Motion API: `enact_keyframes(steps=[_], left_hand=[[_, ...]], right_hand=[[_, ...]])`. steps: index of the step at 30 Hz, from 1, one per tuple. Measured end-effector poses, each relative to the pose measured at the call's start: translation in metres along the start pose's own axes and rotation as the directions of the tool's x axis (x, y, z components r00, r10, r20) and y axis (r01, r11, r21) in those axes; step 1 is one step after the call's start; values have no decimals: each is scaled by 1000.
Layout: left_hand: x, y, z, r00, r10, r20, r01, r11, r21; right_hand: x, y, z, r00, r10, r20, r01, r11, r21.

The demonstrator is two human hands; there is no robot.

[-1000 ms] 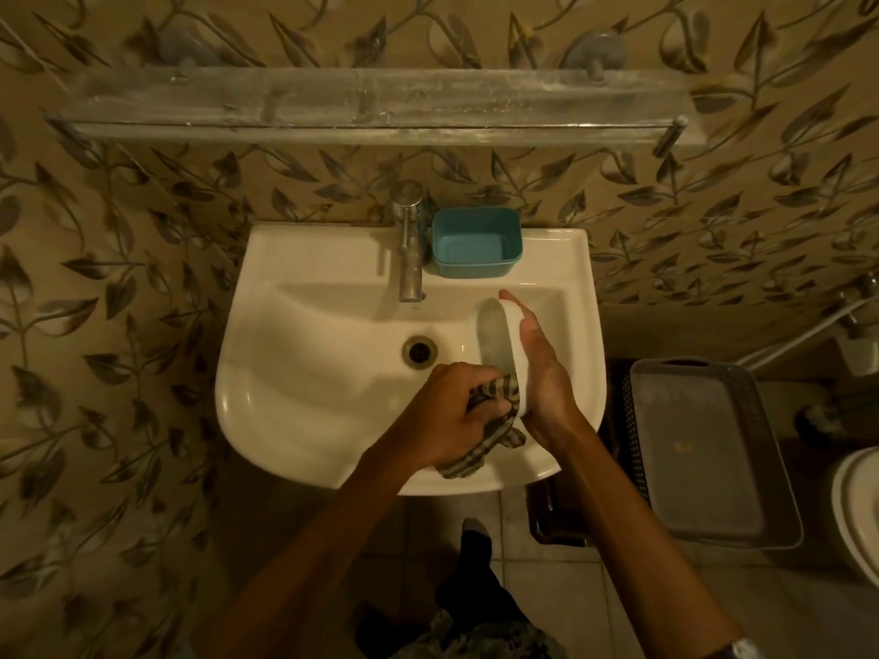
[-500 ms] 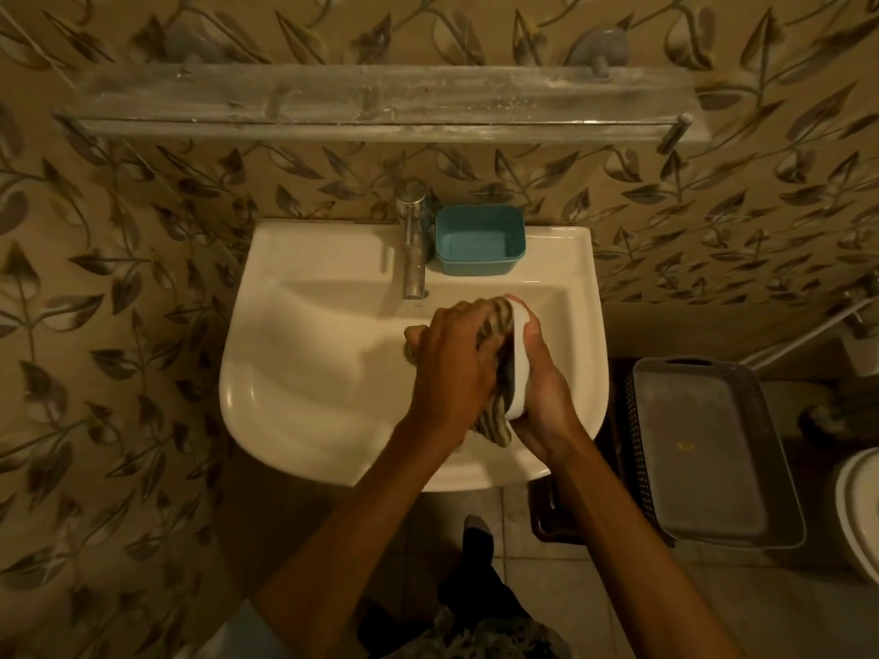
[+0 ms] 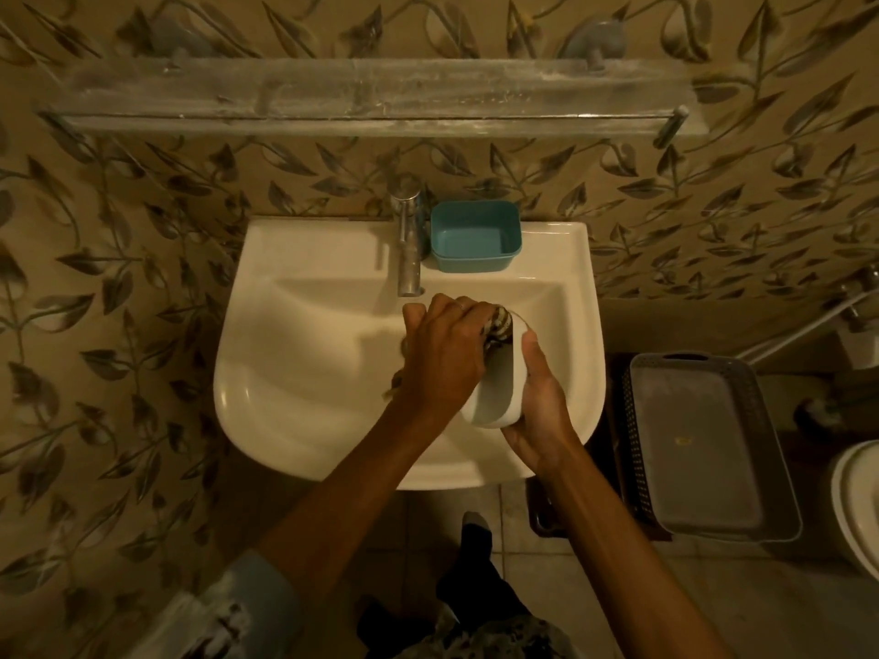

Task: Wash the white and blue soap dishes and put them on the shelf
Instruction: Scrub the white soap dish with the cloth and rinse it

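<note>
My right hand (image 3: pixel 540 406) grips the white soap dish (image 3: pixel 497 397) on its edge over the right side of the white sink (image 3: pixel 295 373). My left hand (image 3: pixel 442 354) presses a checked cloth (image 3: pixel 499 325) into the far end of that dish. The blue soap dish (image 3: pixel 475 242) stands empty on the sink's back ledge, just right of the metal tap (image 3: pixel 409 244). A long dusty glass shelf (image 3: pixel 361 95) runs along the wall above the sink, with nothing on it.
A grey plastic basket (image 3: pixel 704 449) sits on a dark stand to the right of the sink. A toilet rim (image 3: pixel 856 506) shows at the far right edge. Leaf-patterned tiles cover the wall. The floor below is tiled.
My left hand has carried the cloth from the near end of the white dish up to its far end. The near part of the dish's inside now shows.
</note>
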State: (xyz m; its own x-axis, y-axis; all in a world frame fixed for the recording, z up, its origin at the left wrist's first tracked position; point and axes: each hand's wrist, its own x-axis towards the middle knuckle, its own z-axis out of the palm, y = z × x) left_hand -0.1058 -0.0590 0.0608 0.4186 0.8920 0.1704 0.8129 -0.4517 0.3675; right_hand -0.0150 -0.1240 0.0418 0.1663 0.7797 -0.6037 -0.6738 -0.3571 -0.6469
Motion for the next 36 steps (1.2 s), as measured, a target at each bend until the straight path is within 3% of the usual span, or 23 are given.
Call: enact_keyframes(steps=[3,6,10,12,16,19,21,22,23,24,26,27,28,30,32,34,36], left_hand=[[-5,4,3,998,10,58,-15,997,76],[-16,11,1,986,15,167,-23,999,45],[-38,20,-4,946,3,325,61,981,-186],[-39,15,-14,922,-22,386,184,903,-388],[-27,8,-35,803,-88,589,516,597,-615],[-5,1,-36,658,-272,703,752,190,-631],[5,-2,-38,557,-287,779,803,-52,-593],[6,-1,-37,534,-285,796,804,-123,-582],[4,1,-34,546,-301,782,791,-123,-599],[1,2,-29,598,-340,726,767,-23,-642],[-6,4,-24,814,-320,485,581,428,-692],[-11,5,-23,890,-213,404,446,598,-667],[-15,6,-21,913,-100,396,344,709,-616],[-29,7,-14,880,48,473,235,820,-522],[-42,6,-7,880,101,465,183,830,-527],[-42,1,-3,924,183,336,6,871,-491],[-32,-4,0,947,277,164,-226,934,-277]], right_hand=[[4,-6,-3,999,-50,-17,49,998,-38],[8,-13,-4,998,-40,-53,41,999,13],[12,-24,-7,979,-197,-53,196,980,-28],[10,-19,-5,973,-229,5,229,972,-60],[2,-3,-6,906,-388,167,420,873,-248],[-1,5,-5,868,-419,268,489,814,-312],[1,6,-4,870,-401,285,482,813,-328],[2,4,-4,871,-389,300,478,809,-342],[2,3,-3,871,-380,311,479,801,-360],[2,1,-2,872,-376,315,478,792,-379],[2,-1,-2,870,-391,300,488,774,-405],[2,-4,-3,876,-395,277,478,783,-398],[4,-6,-5,886,-394,246,463,794,-393],[11,-13,-9,905,-363,219,423,812,-402],[14,-17,-12,933,-293,207,354,848,-394],[15,-17,-12,975,-191,110,216,931,-296],[15,-17,-13,996,-81,30,85,979,-184]])
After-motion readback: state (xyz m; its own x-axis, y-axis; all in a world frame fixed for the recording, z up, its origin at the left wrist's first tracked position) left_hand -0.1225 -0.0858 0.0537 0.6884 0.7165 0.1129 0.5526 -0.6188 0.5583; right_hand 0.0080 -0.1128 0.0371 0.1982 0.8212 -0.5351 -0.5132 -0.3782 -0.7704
